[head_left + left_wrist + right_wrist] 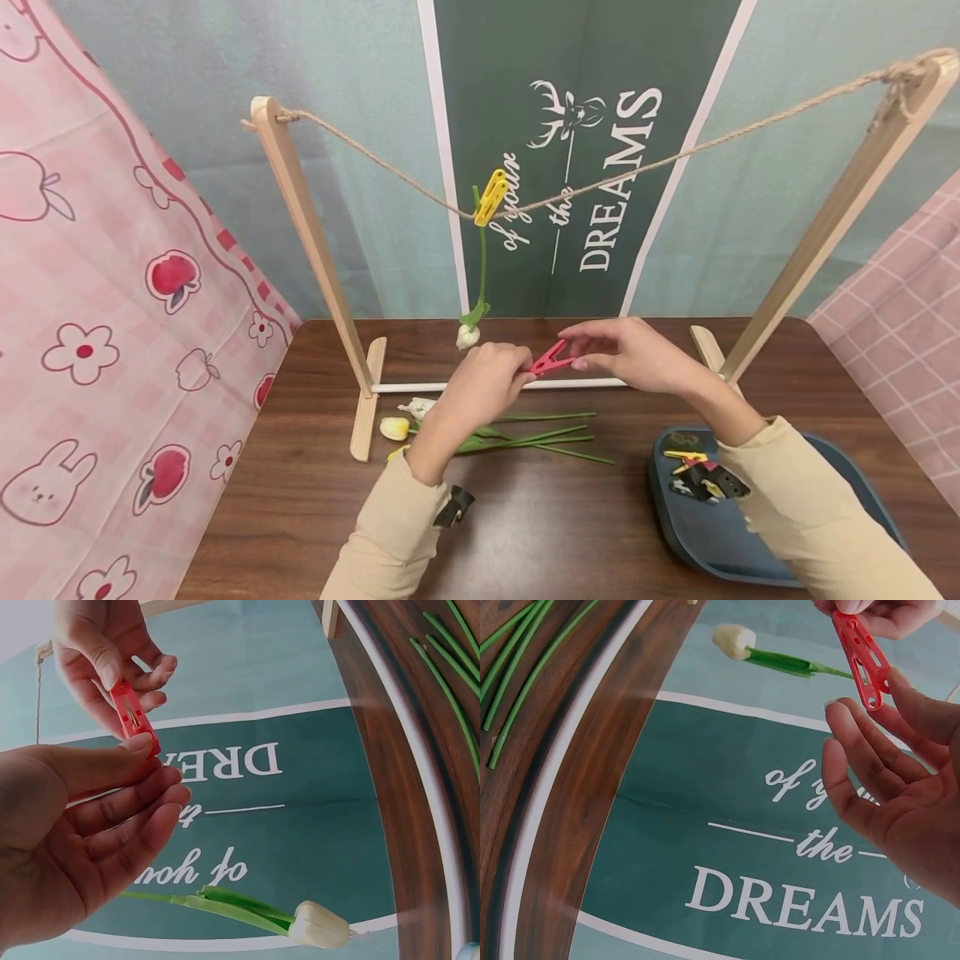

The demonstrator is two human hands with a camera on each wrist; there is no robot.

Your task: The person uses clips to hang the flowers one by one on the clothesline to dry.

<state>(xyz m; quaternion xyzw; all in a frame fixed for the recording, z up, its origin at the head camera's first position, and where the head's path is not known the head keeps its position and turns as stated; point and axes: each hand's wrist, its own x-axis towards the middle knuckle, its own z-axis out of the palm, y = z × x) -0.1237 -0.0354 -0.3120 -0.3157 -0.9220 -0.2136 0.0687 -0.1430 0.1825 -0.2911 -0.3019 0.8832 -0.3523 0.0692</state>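
Note:
A red clothespin (551, 358) is held between both hands above the table's middle. My left hand (486, 382) pinches one end between thumb and fingers. At the other end, the thumb and a finger of my right hand (637, 354) grip the two legs, the remaining fingers loosely bent in the right wrist view. Behind them a white tulip (468, 336) hangs head down from a rope (397, 171), clipped by a yellow clothespin (491, 197). Below the left hand lie several tulips, among them a yellow one (394, 428), their green stems (547, 438) pointing right.
Two wooden posts (311, 225) carry the sagging rope, with a white rod (408, 387) joining them low down. At the right a blue tray (720, 550) contains several small clips (686, 457), partly behind the right forearm. A printed curtain (172, 367) borders the left side.

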